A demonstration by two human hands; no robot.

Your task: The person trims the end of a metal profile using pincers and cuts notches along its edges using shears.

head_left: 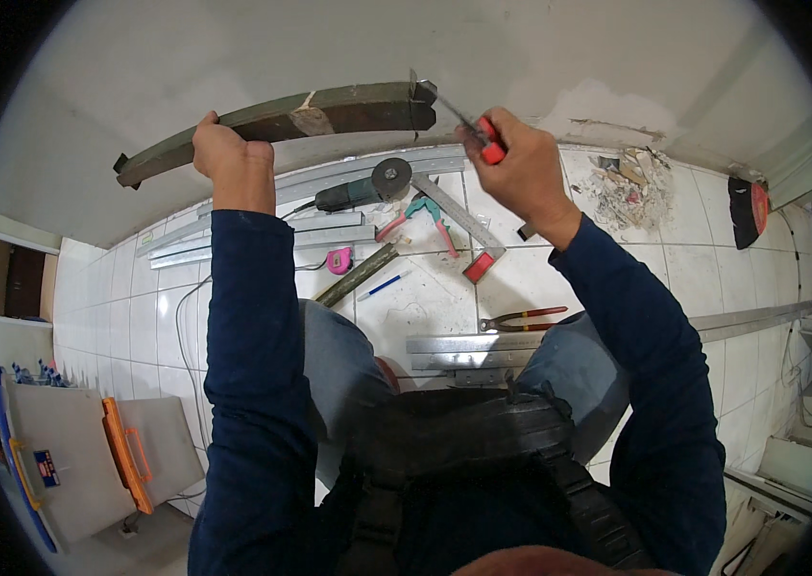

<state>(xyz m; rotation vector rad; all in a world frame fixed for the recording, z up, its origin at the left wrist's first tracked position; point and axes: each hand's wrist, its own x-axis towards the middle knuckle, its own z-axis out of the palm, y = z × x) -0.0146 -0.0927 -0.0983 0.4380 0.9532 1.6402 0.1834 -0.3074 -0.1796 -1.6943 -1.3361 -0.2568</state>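
My left hand [233,156] is closed around a long dark metal channel [367,108], raised in front of the wall. The channel has a pale smear near its middle, and thin metal flaps stick out at its right end. In my right hand [531,173], a red-handled tool [490,141] is gripped, its slim metal end reaching the channel's flaps. Whether it touches them, and its exact kind, I cannot tell. Below on the white tiles lie an angle grinder [358,191], green-and-red locking pliers [425,220] and a metal square [460,213].
A pink tape measure [339,260], a blue pen [388,284], red-handled pincers [524,320] and metal profiles [468,350] lie near my knees. Rubble [631,187] is heaped by the wall at right. Panels with an orange edge [125,456] stand at left.
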